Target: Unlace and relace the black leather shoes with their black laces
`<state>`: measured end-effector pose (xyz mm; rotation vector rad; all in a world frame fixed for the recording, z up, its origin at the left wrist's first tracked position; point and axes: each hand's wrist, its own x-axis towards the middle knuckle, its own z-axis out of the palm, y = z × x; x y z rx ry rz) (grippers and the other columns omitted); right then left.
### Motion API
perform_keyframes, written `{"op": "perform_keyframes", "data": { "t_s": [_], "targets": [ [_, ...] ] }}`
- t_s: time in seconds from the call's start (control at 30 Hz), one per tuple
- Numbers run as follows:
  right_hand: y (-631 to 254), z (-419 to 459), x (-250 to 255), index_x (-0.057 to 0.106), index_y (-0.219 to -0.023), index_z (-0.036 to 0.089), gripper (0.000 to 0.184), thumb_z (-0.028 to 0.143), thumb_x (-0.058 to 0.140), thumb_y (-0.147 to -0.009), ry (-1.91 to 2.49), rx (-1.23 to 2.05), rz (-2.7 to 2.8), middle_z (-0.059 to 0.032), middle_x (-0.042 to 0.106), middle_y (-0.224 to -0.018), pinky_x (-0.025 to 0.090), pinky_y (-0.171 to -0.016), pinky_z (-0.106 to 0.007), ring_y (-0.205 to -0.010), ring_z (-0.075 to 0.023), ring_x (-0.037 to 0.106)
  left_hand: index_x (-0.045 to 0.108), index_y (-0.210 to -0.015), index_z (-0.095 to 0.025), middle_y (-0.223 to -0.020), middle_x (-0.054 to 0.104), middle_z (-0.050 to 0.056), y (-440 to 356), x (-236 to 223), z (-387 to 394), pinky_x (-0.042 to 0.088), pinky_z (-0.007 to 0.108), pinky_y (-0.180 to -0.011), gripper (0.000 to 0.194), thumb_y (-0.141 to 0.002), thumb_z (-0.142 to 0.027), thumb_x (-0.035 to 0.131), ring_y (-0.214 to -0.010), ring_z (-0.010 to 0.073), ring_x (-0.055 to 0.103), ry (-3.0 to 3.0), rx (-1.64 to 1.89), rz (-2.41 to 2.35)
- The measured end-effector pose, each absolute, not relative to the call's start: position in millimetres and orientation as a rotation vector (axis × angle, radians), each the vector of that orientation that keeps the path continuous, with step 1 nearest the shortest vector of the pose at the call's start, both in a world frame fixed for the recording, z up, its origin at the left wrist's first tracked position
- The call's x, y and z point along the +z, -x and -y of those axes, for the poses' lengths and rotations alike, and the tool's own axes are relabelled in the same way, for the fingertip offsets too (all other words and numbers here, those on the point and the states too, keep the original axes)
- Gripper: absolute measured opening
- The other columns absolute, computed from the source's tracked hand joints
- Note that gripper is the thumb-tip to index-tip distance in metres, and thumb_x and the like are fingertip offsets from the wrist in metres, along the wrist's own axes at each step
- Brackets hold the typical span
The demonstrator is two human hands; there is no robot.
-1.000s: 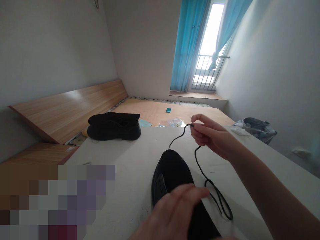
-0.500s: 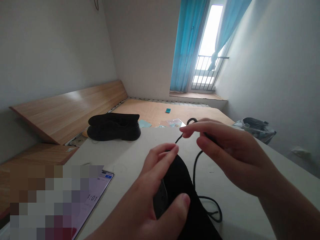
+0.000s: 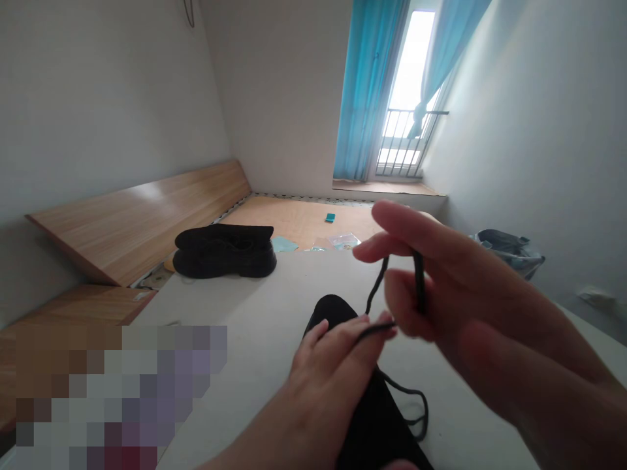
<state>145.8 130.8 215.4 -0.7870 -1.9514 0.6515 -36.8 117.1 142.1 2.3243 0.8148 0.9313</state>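
A black shoe (image 3: 377, 418) lies in front of me, its toe pointing away; much of its upper is hidden by my hands. My left hand (image 3: 328, 365) is closed over the shoe, and a dark lace crosses its fingertips. Up and to the right, my right hand (image 3: 441, 287) has the shoelace (image 3: 420, 281) hooked around its bent fingers. Part of the lace runs from there down toward the shoe, while another length lies curled on the table beside it. A second black shoe (image 3: 225, 251) stands sideways at the table's far left.
The white table (image 3: 245, 365) spreads under the shoes. Behind it is a wooden board bed (image 3: 294, 212) with plastic packets (image 3: 343, 241) and a small teal item (image 3: 330, 218). A grey bag (image 3: 509, 251) stands off the right edge. The lower left is blurred out.
My left hand has moved right and down over the shoe, uncovering its toe. My right hand has turned, the lace now looped around its fingers.
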Motion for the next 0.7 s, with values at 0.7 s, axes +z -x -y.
{"op": "perform_keyframes", "data": {
  "t_s": [0.7],
  "targets": [
    [-199.9, -193.1, 213.2, 0.061, -0.079, 0.022, 0.035, 0.042, 0.038, -0.097, 1.244, 0.241, 2.298, -0.0077, 0.058, -0.117, 0.043, -0.093, -0.043, -0.113, -0.0271, 0.05, 0.06, -0.126, -0.038, -0.13, 0.059, -0.001, 43.9, 169.9, -107.8, 0.042, 0.043, -0.107, 0.043, -0.084, -0.035, 0.065, -0.129, 0.0292, 0.047, -1.348, 1.501, -0.836]
  ]
}}
